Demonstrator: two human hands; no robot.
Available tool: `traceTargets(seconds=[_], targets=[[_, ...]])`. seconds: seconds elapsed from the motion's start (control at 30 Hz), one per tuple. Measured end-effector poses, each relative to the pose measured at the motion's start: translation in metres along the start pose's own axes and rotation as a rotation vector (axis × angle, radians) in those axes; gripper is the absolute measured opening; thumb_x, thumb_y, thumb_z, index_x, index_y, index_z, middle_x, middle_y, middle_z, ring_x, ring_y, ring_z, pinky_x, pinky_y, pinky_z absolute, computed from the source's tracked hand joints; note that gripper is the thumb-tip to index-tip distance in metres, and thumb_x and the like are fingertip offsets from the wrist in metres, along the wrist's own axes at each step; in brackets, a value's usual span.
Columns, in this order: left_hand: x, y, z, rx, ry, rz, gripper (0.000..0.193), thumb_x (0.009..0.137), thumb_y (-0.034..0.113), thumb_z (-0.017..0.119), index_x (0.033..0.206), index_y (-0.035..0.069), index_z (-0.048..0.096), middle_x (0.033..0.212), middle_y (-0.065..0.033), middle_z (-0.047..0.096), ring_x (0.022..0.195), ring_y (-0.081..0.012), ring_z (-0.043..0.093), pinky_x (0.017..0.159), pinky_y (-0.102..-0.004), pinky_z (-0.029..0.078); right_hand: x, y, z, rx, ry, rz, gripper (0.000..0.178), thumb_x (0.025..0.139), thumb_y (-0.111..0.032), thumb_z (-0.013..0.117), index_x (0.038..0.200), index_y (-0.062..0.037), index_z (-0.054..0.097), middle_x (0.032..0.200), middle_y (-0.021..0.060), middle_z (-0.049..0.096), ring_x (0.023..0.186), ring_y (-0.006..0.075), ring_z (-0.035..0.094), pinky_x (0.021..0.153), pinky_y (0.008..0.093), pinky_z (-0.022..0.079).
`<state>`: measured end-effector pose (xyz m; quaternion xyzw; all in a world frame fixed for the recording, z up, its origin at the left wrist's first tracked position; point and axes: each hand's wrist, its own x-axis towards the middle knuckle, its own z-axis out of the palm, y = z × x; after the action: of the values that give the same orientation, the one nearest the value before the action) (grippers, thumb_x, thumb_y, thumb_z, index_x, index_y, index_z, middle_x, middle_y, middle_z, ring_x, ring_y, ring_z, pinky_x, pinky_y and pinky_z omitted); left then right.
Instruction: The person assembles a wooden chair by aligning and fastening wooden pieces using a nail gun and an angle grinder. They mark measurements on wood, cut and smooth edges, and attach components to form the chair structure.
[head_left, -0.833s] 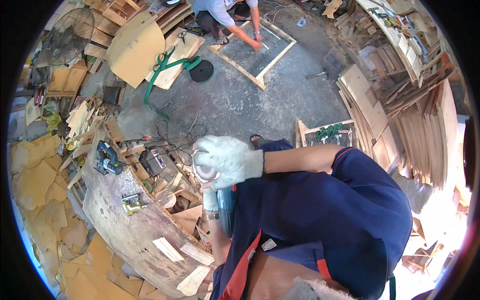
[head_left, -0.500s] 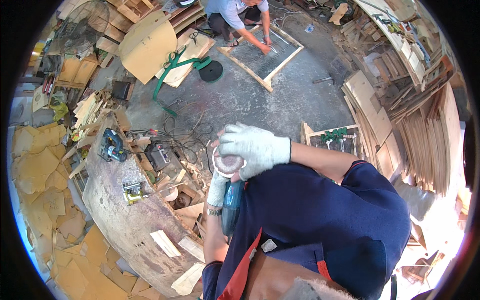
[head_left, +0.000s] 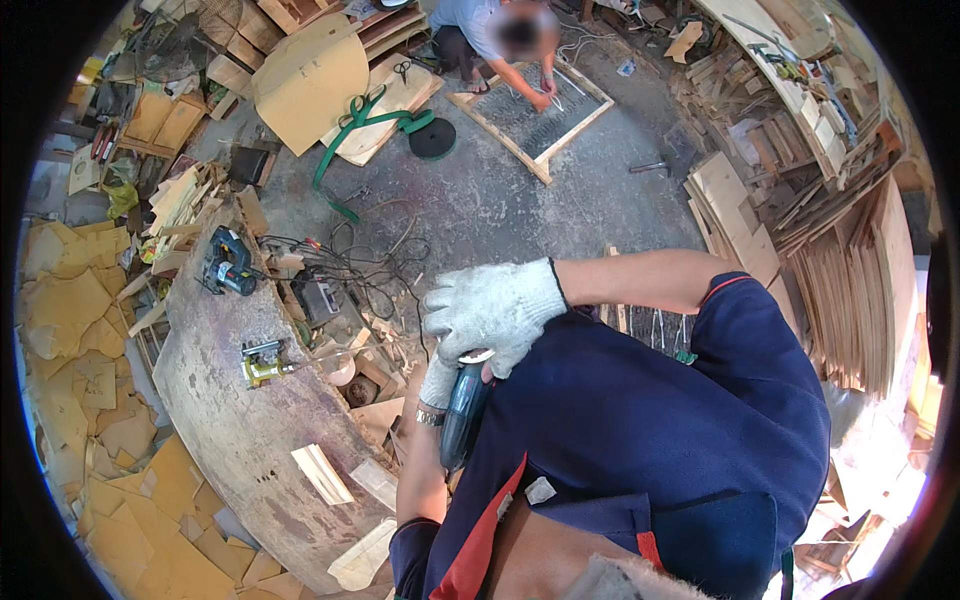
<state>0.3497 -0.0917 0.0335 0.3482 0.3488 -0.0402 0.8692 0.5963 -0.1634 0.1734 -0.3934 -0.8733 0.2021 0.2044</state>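
A blue-green angle grinder (head_left: 462, 415) is held close against my dark blue shirt. My left hand (head_left: 438, 384), in a whitish work glove with a watch at the wrist, is wrapped round its head end; those fingers are partly hidden. Over the tool's round disc (head_left: 478, 355) lies my gloved right hand (head_left: 495, 310), its fingers curled across it. Only a pale bit of the disc's rim shows below the palm.
A worn workbench (head_left: 270, 400) on the left carries a blue jigsaw (head_left: 232, 262), a yellow-green power tool (head_left: 264, 364) and wood strips (head_left: 322, 474). Cables (head_left: 365, 260) and offcuts lie beyond. Ahead, a person (head_left: 490, 50) crouches at a wooden frame (head_left: 540, 160). Stacked boards (head_left: 845, 290) stand right.
My right hand has shifted over the disc, whose face showed before and is now mostly covered. The crouching person's hands have moved slightly at the frame.
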Motion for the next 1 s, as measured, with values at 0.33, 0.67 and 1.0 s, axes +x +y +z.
traceTargets(seconds=[0.33,0.67,1.0], targets=[[0.018,0.009,0.002,0.575,-0.107,0.388,0.054,0.109,0.015,0.050,0.158,0.006,0.031,0.146,-0.0100,0.051,0.130,-0.0191,0.054,0.104,-0.0363,0.051,0.008,-0.049,0.011,-0.327,0.350,0.622,0.063,0.069,-0.054,0.082,0.110,-0.0075,0.071,0.119,0.0164,0.062,0.115,0.0361,0.055,0.095,0.0514,0.044],[0.013,0.024,0.042,0.276,0.002,0.221,0.043,0.100,0.022,0.069,0.135,0.003,0.053,0.126,-0.0127,0.066,0.109,-0.0202,0.069,0.089,-0.0333,0.061,-0.024,-0.009,-0.025,-0.051,-0.018,0.021,0.054,0.064,-0.049,0.085,0.102,-0.0123,0.073,0.110,0.0129,0.059,0.109,0.0310,0.057,0.089,0.0469,0.047],[0.004,0.037,0.070,0.449,0.116,0.342,0.044,0.087,0.017,0.081,0.124,0.000,0.064,0.116,-0.0110,0.072,0.104,-0.0172,0.070,0.084,-0.0310,0.059,-0.021,-0.033,-0.037,-0.011,-0.087,0.604,0.062,0.059,-0.029,0.083,0.115,-0.0079,0.067,0.112,0.0198,0.060,0.099,0.0389,0.065,0.082,0.0522,0.056]])
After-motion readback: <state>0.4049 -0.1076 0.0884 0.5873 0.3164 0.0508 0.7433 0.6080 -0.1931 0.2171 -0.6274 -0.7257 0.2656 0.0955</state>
